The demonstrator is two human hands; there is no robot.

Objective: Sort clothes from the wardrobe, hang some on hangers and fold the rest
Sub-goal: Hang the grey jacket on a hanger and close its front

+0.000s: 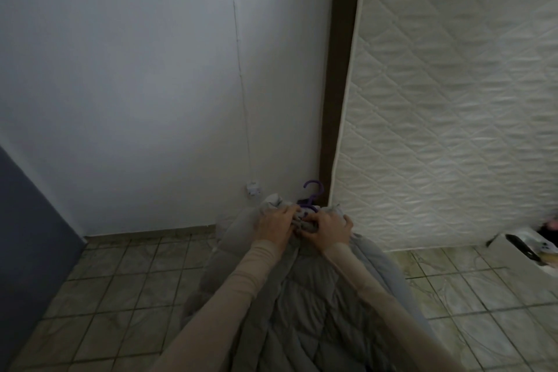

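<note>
Jacket: a grey quilted padded jacket (302, 305) is held up in front of the person, low in the middle of the view, above the tiled floor (120, 296).
Hanger: a purple plastic hanger (312, 195) sits inside the collar, only its hook and neck showing above the fabric, just in front of the white wall (136, 84).
Left hand: the left hand (276, 225) curls round the left side of the collar, fingers bunched into cloth near the hanger's neck.
Right hand: the right hand (329, 229) grips the right side of the collar the same way, almost touching the other hand.
Handling: padded and soft, so likely bulky but light; it will slump and fold wherever it isn't supported, and the smooth shell looks a bit slippery on a plastic hanger.
Where to hold: the collar and shoulders, where both hands are now, or the hook itself once the shoulders are seated.
Orientation: collar far and up, hem near and down, running out of view at the bottom edge.
Long axis: collar to hem, roughly far to near in the view; the hook points up, curling left.
Surroundings: a white quilted mattress (453, 115) stands upright on the right.
</note>
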